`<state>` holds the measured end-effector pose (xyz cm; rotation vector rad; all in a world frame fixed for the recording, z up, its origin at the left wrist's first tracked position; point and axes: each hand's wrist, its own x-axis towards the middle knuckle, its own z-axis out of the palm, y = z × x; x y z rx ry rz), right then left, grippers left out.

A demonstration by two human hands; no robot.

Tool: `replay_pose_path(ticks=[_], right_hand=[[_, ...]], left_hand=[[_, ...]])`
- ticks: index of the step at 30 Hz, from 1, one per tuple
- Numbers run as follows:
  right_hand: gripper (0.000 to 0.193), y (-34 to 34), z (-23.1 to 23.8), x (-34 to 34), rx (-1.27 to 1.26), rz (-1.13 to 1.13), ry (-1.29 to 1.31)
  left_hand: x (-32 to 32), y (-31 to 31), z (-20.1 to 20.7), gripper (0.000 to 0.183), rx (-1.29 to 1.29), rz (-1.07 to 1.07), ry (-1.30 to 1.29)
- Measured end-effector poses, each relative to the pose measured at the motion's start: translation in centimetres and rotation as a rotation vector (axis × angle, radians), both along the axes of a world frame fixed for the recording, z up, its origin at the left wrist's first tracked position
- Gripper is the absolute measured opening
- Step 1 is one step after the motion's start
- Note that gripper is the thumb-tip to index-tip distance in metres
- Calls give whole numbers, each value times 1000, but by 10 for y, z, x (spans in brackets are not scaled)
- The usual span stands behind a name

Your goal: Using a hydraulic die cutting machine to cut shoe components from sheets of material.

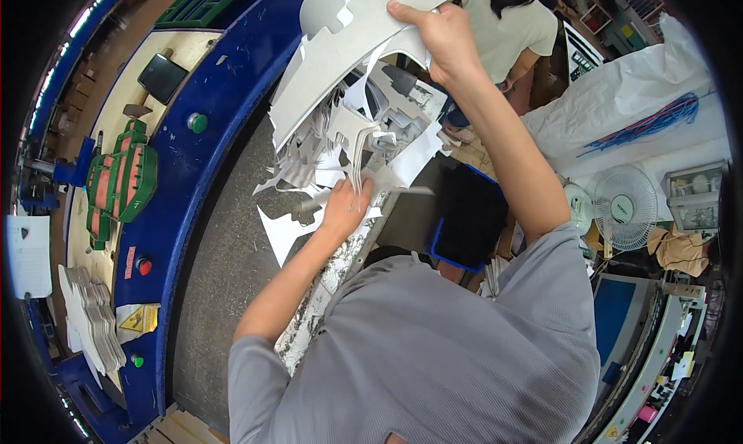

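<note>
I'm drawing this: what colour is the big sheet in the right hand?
Greyish white: the big sheet, clearest in the head view.

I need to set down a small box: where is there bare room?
The dark surface looks bare, though speckled, between the blue frame and left forearm, nearer than the white triangular scrap. It is crowded beyond the left hand, where cut scraps pile up beside the sheet in the right hand.

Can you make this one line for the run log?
Right hand: gripping white cut-out sheet | Left hand: among white scraps | Nearby: dark work surface, blue frame
</note>
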<state>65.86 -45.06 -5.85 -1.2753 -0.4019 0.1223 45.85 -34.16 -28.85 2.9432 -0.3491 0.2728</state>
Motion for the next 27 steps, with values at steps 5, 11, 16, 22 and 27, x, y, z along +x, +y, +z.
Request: replay_pose_path(ticks=[5, 11, 16, 22, 27], right_hand=[[29, 0, -8, -10, 9, -43, -11], [30, -23, -12, -14, -102, -60, 47], [31, -19, -13, -13, -105, -72, 40], [31, -27, -32, 8, -56, -79, 21], [28, -26, -30, 3, -100, -85, 48]], left_hand=[[29, -8, -60, 39, 106, 15, -211], [19, -3, -33, 46, -229, -46, 206], [63, 11, -43, 12, -534, 22, 453], [90, 0, -61, 26, -370, -159, 415], [81, -5, -105, 83, -391, -80, 354]])
